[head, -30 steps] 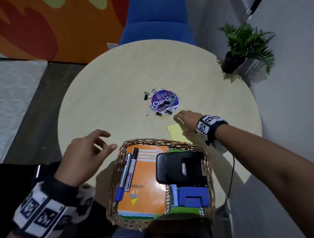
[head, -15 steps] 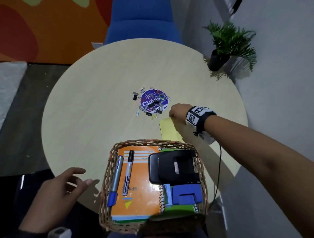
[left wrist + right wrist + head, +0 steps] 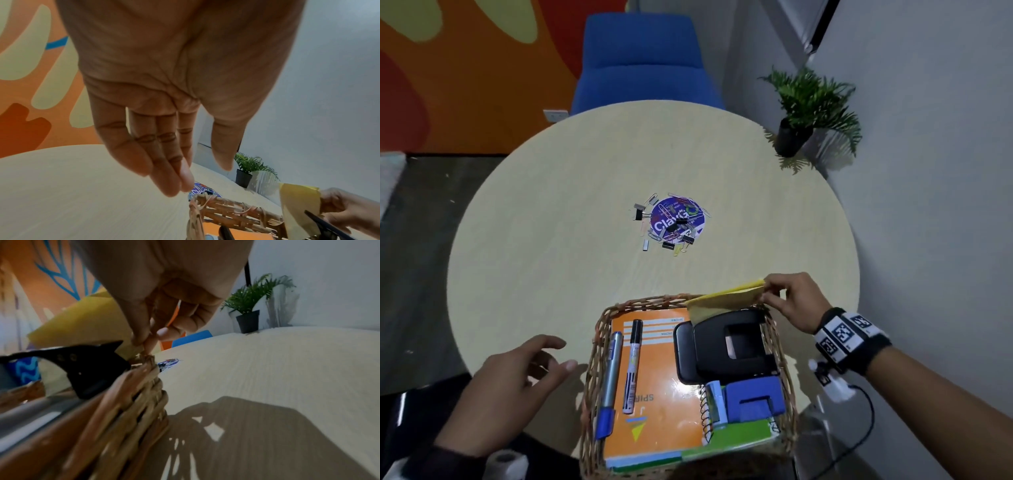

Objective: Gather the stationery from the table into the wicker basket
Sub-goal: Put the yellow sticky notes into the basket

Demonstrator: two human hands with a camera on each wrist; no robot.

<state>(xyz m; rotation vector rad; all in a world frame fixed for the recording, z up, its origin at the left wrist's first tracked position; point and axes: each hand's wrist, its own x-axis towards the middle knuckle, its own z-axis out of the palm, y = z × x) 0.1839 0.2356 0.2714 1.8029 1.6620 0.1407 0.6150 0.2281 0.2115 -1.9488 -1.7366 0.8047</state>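
Observation:
A wicker basket [image 3: 599, 329] [image 3: 230, 209] [image 3: 127, 402] stands at the table's near edge. It holds an orange notebook [image 3: 657, 370], two markers [image 3: 633, 363], a black hole punch [image 3: 726, 346] and a blue stapler [image 3: 753, 401]. My right hand [image 3: 787, 298] [image 3: 150, 340] pinches a yellow sticky-note pad [image 3: 726, 298] [image 3: 298, 204] [image 3: 82, 322] by one edge, tilted over the basket's far right corner above the hole punch. My left hand [image 3: 530, 363] [image 3: 185, 178] hovers with relaxed, empty fingers just left of the basket. Several paper and binder clips [image 3: 667, 226] lie around a purple round sticker at the table's centre.
The round beige table [image 3: 551, 240] has a blue chair [image 3: 643, 65] behind it and a potted plant [image 3: 804, 113] at its far right, by the grey wall. A cable hangs from my right wrist band [image 3: 846, 339].
My right hand has lifted the yellow pad off the table and brought it back over the basket's far right corner. My left hand has come up closer to the basket's left side.

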